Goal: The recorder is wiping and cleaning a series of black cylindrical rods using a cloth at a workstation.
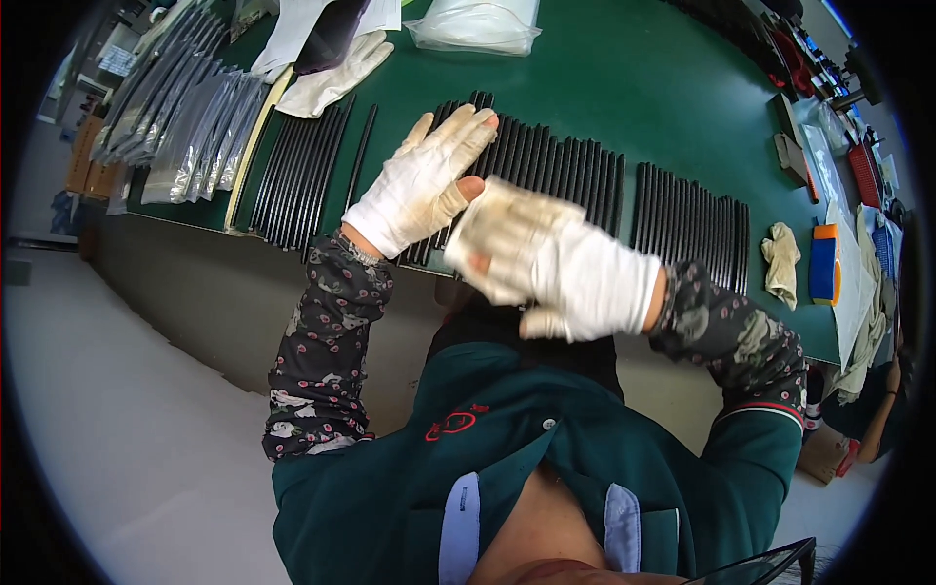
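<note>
Black slender rods lie side by side on the green table in a left group (300, 175), a middle group (561, 171) and a right group (690, 219). One single rod (362, 151) lies apart, between the left and middle groups. My left hand (419, 185), in a white glove with bare fingertips, rests flat over the left side of the middle group, fingers stretched out. Lower and to its right is my right hand (556, 258), gloved alike and slightly blurred, its fingers pointing left and its thumb apart. It covers the near ends of the middle rods. Nothing shows in either hand.
Clear bags of rods (200, 132) are stacked at the left beside a pale strip (255, 146). A loose white glove (336, 78), a dark phone-like object (331, 34) and a plastic bag (476, 24) lie farther back. An orange-and-blue tape roll (826, 265) and a crumpled glove (780, 263) are at right.
</note>
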`<state>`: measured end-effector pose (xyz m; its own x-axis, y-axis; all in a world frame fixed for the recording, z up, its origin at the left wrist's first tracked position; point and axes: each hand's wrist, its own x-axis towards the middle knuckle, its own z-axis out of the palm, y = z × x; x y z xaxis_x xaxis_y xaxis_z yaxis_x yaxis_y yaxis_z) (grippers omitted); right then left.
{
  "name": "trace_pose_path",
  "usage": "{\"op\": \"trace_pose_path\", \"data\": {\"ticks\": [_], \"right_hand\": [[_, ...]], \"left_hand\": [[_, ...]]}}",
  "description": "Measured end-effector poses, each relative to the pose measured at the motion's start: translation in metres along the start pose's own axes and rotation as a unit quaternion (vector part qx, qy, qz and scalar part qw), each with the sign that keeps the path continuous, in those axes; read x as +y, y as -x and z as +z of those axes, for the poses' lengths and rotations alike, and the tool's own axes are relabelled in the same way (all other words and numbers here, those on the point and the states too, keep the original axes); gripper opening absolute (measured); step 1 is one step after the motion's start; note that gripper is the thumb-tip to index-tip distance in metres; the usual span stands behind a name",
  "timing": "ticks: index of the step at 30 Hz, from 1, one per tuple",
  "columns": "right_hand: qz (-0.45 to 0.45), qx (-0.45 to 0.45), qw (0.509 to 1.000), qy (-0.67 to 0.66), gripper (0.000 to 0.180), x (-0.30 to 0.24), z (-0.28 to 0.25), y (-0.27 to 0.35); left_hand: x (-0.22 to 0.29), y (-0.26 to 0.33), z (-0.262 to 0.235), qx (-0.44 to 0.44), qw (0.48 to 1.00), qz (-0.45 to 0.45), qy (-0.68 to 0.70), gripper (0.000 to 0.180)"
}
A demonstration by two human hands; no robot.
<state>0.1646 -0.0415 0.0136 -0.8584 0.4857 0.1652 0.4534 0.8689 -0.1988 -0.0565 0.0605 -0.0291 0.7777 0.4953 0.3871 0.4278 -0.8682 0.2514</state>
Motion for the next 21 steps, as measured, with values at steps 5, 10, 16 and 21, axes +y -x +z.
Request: {"op": "trace_pose_path", "data": {"ticks": [5, 10, 16, 21], "right_hand": [[0.111, 0.02, 0.993, 0.031, 0.072, 0.048, -0.008, -0.003], [-0.037, 0.009, 0.998, -0.042, 0.071, 0.001, 0.004, -0.003], [0.001, 0.004, 0.998, -0.055, 0.08, -0.003, 0.002, 0.0], [-0.079, 0.087, 0.976, -0.183, 0.019, 0.027, -0.007, 0.0]], "left_hand": [[0.005, -0.002, -0.003, 0.003, 1.0, -0.021, 0.011, 0.072], [0.002, 0.002, -0.002, -0.002, 1.0, -0.018, 0.024, 0.075], [0.001, -0.001, -0.002, -0.007, 0.999, -0.011, 0.031, 0.076], [0.006, -0.004, -0.009, -0.037, 0.998, -0.039, 0.039, 0.084]]}}
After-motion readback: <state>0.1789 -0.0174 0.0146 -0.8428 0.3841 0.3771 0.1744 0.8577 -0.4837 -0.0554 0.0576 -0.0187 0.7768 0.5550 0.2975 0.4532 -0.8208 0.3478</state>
